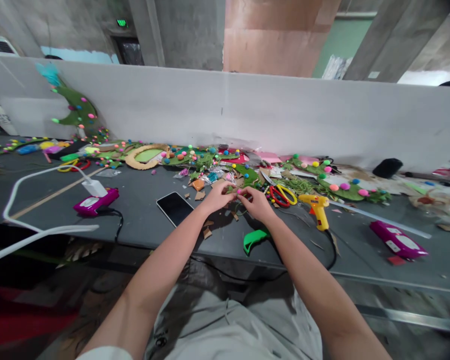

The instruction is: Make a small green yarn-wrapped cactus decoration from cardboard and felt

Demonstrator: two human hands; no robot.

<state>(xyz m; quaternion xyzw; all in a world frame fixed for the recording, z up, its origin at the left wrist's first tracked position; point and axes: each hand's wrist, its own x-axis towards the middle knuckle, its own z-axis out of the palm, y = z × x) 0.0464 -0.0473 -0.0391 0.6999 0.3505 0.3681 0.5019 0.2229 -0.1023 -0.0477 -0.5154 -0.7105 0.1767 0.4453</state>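
Note:
Over the middle of the dark table, my left hand (222,196) and my right hand (255,204) meet at the fingertips. A small pink pom-pom (239,191) shows between them, in the pinch of my right fingers. My left thumb and fingers are closed too, but what they pinch is too small to tell. Just beyond lies a green leaf-shaped piece dotted with pom-poms (247,175). Scissors with red and yellow handles (281,195) rest beside my right hand. Below my right wrist lies a green plastic tool (255,240), partly covered by the forearm.
A yellow glue gun (317,207) stands on the right, its black cord hanging over the front edge. A phone (174,207) lies left of my hands among cardboard scraps (207,232). Purple power strips (397,240) sit at both sides. A white partition (225,110) closes off the back.

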